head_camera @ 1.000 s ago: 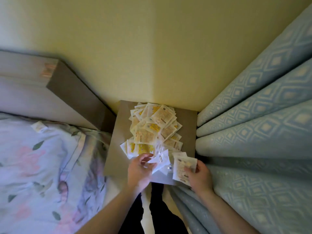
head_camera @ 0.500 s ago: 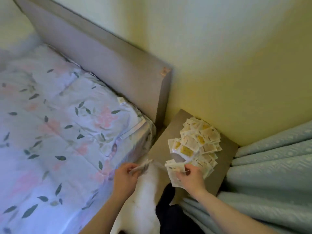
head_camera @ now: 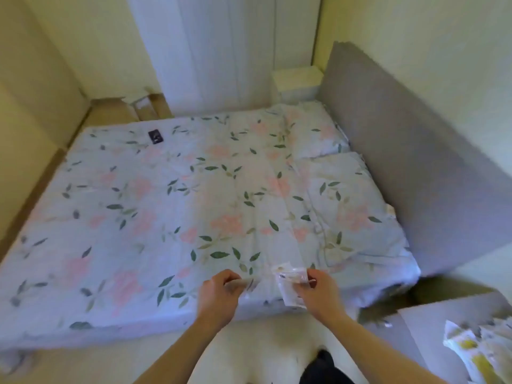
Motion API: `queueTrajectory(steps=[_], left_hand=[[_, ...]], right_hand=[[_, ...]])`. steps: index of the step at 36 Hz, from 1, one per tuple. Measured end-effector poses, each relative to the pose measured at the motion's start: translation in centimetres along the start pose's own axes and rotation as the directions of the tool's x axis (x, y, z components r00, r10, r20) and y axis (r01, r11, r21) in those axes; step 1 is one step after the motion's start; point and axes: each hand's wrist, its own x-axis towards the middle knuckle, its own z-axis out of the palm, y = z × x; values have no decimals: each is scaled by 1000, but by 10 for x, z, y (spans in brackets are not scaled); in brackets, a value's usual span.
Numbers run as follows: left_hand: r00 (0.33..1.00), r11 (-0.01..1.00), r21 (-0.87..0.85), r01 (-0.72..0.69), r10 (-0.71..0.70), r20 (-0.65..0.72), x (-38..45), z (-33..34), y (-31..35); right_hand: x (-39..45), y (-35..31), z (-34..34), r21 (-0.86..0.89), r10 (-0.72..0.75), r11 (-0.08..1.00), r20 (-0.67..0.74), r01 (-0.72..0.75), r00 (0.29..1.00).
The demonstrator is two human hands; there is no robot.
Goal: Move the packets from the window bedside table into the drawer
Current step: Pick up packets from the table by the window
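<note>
Carrying step: left hand [head_camera: 219, 293] pinches a few packets [head_camera: 240, 284], right hand [head_camera: 318, 291] grips more; the pile [head_camera: 476, 353] remains at the table's [head_camera: 432, 325] edge. Next: reach the drawer, unseen here.

A bed [head_camera: 194, 203] dressed in a pale floral cover fills the room, two matching pillows [head_camera: 340, 189] lying against a grey headboard [head_camera: 415, 162]. A small dark object [head_camera: 155, 136] rests near the far edge, beyond which stands a white door [head_camera: 221, 51].
</note>
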Motion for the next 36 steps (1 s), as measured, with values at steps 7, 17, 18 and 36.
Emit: queueTrajectory(steps=[7, 17, 18, 36], left_hand=[[958, 983, -102, 151, -171, -230, 5, -117, -79], [796, 909, -268, 321, -412, -443, -1, -255, -183], [762, 893, -283, 349, -447, -469, -7, -267, -193], [132, 650, -664, 370, -744, -655, -162, -447, -394]], right_hand=[[20, -128, 98, 33, -166, 986, 221, 163, 961], [59, -280, 252, 88, -291, 953, 527, 289, 799], [60, -296, 269, 85, -296, 950, 554, 302, 778], [-92, -496, 601, 150, -356, 791, 901, 593, 247]])
